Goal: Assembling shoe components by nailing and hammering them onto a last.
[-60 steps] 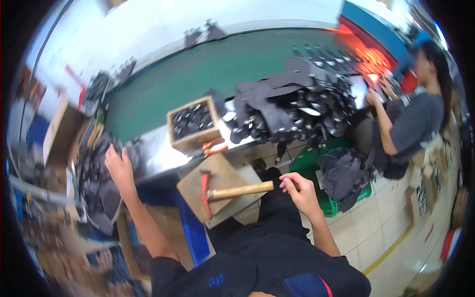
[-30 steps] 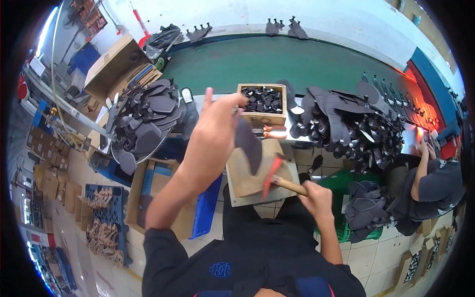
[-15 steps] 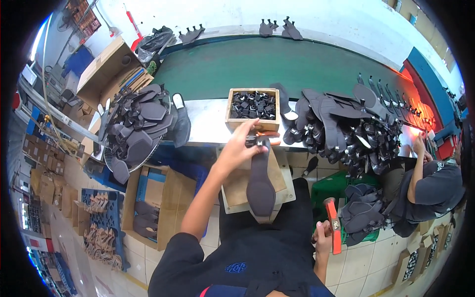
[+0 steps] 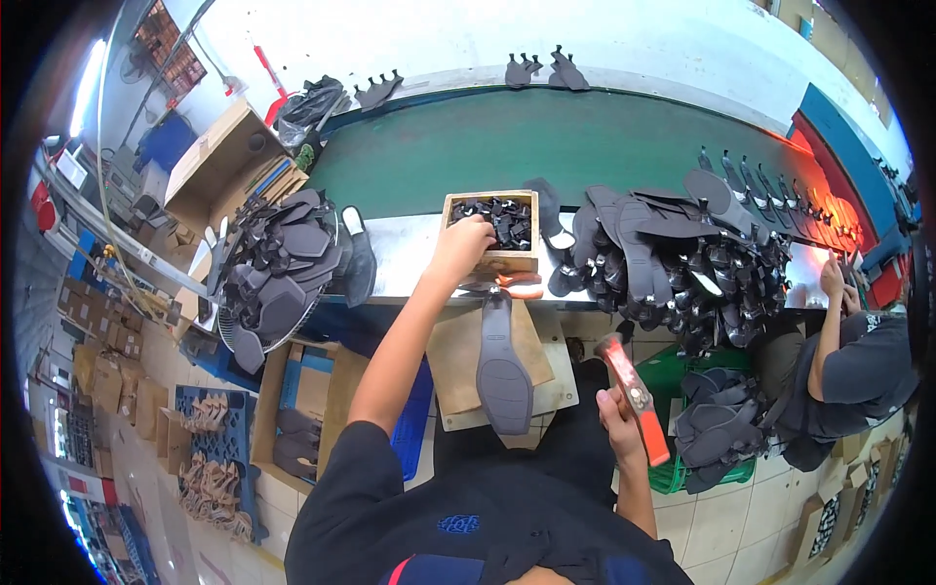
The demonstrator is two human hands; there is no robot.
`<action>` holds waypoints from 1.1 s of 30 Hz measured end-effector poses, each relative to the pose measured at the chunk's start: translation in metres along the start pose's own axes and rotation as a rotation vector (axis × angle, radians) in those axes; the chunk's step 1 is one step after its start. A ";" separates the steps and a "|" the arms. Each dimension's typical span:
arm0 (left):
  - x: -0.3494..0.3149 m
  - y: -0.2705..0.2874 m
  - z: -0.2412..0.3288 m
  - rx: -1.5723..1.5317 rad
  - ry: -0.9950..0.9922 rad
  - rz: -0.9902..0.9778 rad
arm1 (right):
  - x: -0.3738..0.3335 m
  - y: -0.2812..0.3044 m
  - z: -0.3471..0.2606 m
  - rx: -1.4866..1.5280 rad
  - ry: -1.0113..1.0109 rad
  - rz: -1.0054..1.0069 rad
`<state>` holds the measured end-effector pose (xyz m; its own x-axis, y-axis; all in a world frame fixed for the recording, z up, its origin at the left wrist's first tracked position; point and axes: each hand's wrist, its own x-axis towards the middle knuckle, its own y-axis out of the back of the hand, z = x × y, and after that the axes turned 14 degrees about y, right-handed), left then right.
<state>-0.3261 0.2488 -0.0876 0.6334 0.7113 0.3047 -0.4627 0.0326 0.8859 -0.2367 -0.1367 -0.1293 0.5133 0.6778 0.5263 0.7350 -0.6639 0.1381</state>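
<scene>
My left hand (image 4: 472, 237) reaches into a wooden box (image 4: 535, 226) of small black pieces (image 4: 509, 216); its fingers are bent down among them, fingertips hidden. Below the box a dark shoe sole (image 4: 505, 375) lies on a tan board (image 4: 450, 366), its wide end toward me and its narrow end by a tool with orange handles (image 4: 520, 285). At my right side, my right hand (image 4: 616, 421) is closed round a hammer (image 4: 639, 402) with red-orange parts, tilted with its upper end to the left. The hammer is apart from the sole.
A pile of dark soles with heels (image 4: 663, 244) covers the bench at right; a wire basket (image 4: 283, 336) of them stands left. Beyond runs a green conveyor belt (image 4: 487, 136). A co-worker (image 4: 848, 370) sits at right by a green crate (image 4: 663, 390). A cardboard box (image 4: 336, 419) stands lower left.
My left hand has let go of the sole's narrow end and moved up into the wooden box. The sole now shows a lined face. The hammer has risen and tilted left.
</scene>
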 end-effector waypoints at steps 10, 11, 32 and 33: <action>0.015 -0.003 0.011 -0.111 -0.137 -0.015 | 0.045 -0.028 0.000 0.111 -0.160 0.053; 0.015 -0.001 0.012 -0.072 -0.140 -0.058 | 0.050 -0.031 -0.005 0.117 -0.178 0.079; -0.166 0.099 0.078 -0.092 -0.751 0.567 | 0.098 -0.069 -0.091 0.388 -0.064 -0.098; -0.164 0.089 0.072 -0.190 -0.666 0.550 | 0.096 -0.072 -0.084 0.389 -0.057 -0.078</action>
<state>-0.4270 0.0844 -0.0338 0.4930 0.1053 0.8636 -0.8660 -0.0357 0.4987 -0.2773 -0.0500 -0.0184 0.4652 0.7452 0.4777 0.8800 -0.4478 -0.1584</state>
